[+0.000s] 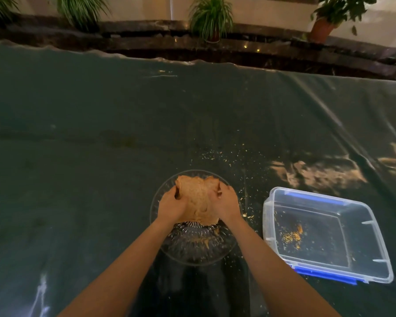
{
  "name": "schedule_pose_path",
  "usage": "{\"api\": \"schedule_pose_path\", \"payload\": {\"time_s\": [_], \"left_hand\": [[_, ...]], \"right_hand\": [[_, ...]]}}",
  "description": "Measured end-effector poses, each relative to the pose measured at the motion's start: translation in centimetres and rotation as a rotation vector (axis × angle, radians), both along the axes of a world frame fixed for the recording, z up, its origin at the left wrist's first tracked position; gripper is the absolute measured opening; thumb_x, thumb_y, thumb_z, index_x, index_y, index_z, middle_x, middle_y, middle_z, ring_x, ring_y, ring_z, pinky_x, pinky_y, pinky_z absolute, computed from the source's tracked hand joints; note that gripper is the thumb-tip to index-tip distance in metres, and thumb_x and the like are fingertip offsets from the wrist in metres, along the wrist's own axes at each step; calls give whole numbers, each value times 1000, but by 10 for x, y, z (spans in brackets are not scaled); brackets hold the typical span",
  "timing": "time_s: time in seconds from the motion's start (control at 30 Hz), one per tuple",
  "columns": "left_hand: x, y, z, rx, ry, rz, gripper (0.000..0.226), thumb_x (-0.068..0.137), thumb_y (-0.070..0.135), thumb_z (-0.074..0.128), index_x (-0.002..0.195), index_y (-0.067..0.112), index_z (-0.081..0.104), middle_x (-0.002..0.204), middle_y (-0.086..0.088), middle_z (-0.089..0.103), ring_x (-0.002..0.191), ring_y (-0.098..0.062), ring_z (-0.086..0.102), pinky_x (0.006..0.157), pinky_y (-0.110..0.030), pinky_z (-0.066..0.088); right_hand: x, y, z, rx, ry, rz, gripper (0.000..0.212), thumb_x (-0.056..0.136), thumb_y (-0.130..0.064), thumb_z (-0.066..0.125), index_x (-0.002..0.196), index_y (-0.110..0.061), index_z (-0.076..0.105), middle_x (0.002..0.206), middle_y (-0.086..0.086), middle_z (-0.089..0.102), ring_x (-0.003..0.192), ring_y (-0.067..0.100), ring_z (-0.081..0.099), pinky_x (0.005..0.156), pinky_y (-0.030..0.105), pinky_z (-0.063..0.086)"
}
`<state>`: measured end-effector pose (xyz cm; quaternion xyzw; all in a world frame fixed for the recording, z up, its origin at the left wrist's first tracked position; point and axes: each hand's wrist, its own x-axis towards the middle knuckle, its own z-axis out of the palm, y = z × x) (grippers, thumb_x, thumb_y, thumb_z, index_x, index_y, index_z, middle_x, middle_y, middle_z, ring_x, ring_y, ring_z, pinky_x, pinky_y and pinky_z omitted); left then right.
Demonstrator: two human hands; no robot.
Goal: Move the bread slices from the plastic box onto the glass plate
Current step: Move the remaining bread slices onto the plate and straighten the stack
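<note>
Both hands point(198, 203) clasp bread slices point(198, 199) between them, over glass plate point(224, 250).

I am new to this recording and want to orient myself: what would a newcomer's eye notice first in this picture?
First, the left hand and right hand together hold a bunch of bread slices over the glass plate at lower centre. Next, to the right, the clear plastic box with blue clips holds only crumbs. Crumbs also dot the dark table cover around the plate.
</note>
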<state>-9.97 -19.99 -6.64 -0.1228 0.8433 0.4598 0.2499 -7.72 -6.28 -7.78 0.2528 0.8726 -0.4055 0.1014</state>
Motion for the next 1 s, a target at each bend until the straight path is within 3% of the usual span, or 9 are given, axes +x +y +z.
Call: {"api": "schedule_pose_path", "payload": {"time_s": [0.13,0.2,0.3,0.43,0.53,0.67,0.8,0.83,1.0], "left_hand": [[0,-1,1,106,-74,92,40,89,19,49,128,18,55,98,10,55,103,-19,54,87,-32,44],[0,1,1,88,-57,94,38,87,13,48,124,14,58,96,7,56,95,-16,54,81,-30,44],[2,4,-1,63,-2,115,39,84,6,48,120,13,60,95,3,62,89,-16,57,74,-28,48],[7,7,-4,-27,93,95,45,86,11,54,131,13,53,126,-5,58,114,-22,56,94,-31,45],[12,6,-4,-77,138,47,45,85,11,55,129,12,54,128,-6,58,117,-24,55,102,-36,45],[19,-1,-8,-90,131,8,36,84,13,53,120,14,60,113,-6,63,106,-24,60,92,-39,52],[20,-3,-14,-122,117,-18,16,84,8,50,94,7,63,84,-6,62,84,-26,62,61,-22,45],[20,-2,-14,-129,114,-19,14,84,7,50,90,6,62,81,-8,61,82,-28,61,60,-21,44],[18,-1,-17,-176,103,-61,28,86,10,52,108,-5,60,109,-21,60,107,-35,54,96,-44,46]], "right_hand": [[3,-2,-7,-100,29,-58,41,88,-24,55,124,-6,53,119,14,59,102,21,58,97,40,50],[5,-6,-10,-117,29,-77,38,86,-21,58,120,-4,55,116,17,58,101,23,57,95,42,50],[6,-11,-13,-126,81,-137,38,85,-17,61,121,-6,54,119,12,53,103,19,51,95,33,46],[12,-15,-13,-96,163,-192,38,84,-14,62,120,-6,54,118,9,52,110,21,49,94,29,42],[19,-16,-12,-76,160,-226,40,85,-16,61,123,-7,52,119,8,51,111,21,49,94,30,42],[28,-18,-13,-65,166,-220,40,86,-18,60,124,-10,52,119,5,49,109,16,48,97,31,43],[26,-21,-16,-73,151,-216,41,86,-16,60,125,-8,52,120,9,49,110,22,51,100,36,46],[25,-22,-17,-66,149,-213,42,86,-16,59,126,-8,52,119,10,49,109,23,51,99,35,46],[25,-23,-24,-27,142,-197,37,87,-22,58,120,-6,54,115,8,48,108,22,50,95,34,46]]}}
